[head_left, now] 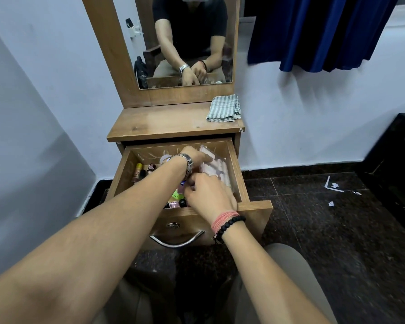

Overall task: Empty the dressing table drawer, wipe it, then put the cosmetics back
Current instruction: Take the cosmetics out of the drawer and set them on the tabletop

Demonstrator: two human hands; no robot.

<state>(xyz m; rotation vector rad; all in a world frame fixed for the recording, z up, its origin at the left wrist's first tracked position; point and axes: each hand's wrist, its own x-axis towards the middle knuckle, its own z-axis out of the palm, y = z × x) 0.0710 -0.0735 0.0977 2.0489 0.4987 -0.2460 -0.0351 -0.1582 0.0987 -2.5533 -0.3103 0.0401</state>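
Note:
The wooden drawer (242,181) of the dressing table is pulled open and holds several cosmetics: small bottles (139,171) at the left, a green item (177,196) in the middle and a clear pink-patterned pouch (214,166) at the right. My left hand (192,155), with a metal watch on the wrist, reaches across to the back of the drawer and grips the pouch's upper edge. My right hand (208,195) is lower in the drawer, fingers curled among the items beside the pouch; what it holds is hidden.
A folded striped cloth (225,108) lies on the right of the dressing table top (168,123), below the mirror (185,40). Dark tiled floor with paper scraps (334,185) spreads to the right. A blue curtain (313,33) hangs at the upper right.

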